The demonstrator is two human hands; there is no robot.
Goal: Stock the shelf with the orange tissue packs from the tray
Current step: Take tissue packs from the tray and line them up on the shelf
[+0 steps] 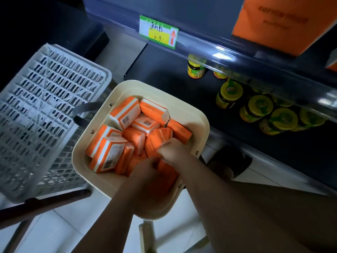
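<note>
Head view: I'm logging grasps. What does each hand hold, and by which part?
The right hand grips an orange tissue pack by its near edge. The left hand grips a second pack; which part is hidden.

A shop is indicated. A green and yellow price label (158, 31), marked by hand with a figure and a red arrow, is clipped to the front rail of a shelf (209, 46). Below and right of the label, yellow-lidded jars (260, 106) are ranged in rows. Right of it, an orange carton (280, 22) is shelved.
</note>
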